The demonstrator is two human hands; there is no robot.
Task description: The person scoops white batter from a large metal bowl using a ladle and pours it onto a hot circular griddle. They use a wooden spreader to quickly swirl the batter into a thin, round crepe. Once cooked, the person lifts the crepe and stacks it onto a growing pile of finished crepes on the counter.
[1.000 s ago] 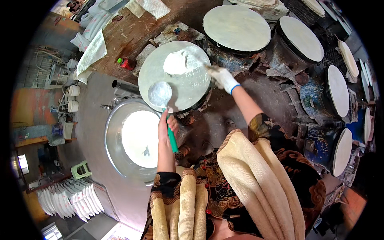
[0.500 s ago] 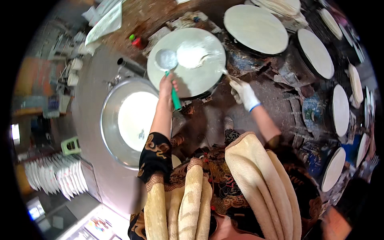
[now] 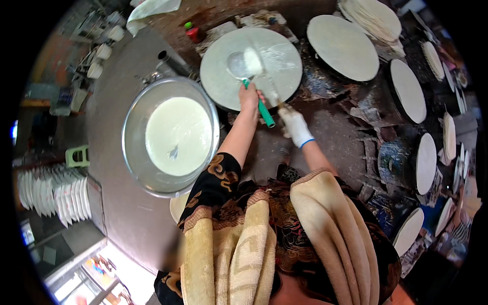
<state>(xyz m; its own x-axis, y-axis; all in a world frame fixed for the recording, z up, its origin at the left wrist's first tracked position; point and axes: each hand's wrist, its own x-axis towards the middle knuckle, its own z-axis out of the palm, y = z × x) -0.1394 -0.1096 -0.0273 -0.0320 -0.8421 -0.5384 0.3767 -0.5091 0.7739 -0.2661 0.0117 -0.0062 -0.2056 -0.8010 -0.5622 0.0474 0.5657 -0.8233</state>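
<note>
On the plate (image 3: 218, 79), batter (image 3: 252, 62) seemed mid-spread, left hand (image 3: 249, 96) clasping a ladle (image 3: 237, 65), right hand (image 3: 294, 125) a scraper (image 3: 273, 92) next needing level sweeps.

The wide head view looks steeply down from close above the wearer's towel (image 3: 333, 223) at six o'clock, toward a griddle (image 3: 216, 68) at twelve.

The right hand (image 3: 294, 126) wore a white fabric glove (image 3: 299, 132) with a narrow blue cuff band (image 3: 308, 143); the left hand (image 3: 249, 97) was bare. The black left sleeve (image 3: 215, 175) bore golden-brown scrolls. Beige pile-cloth panels (image 3: 338, 229) with brown hems (image 3: 311, 177) overlay the dark, reddish-patterned garment front (image 3: 287, 218).
</note>
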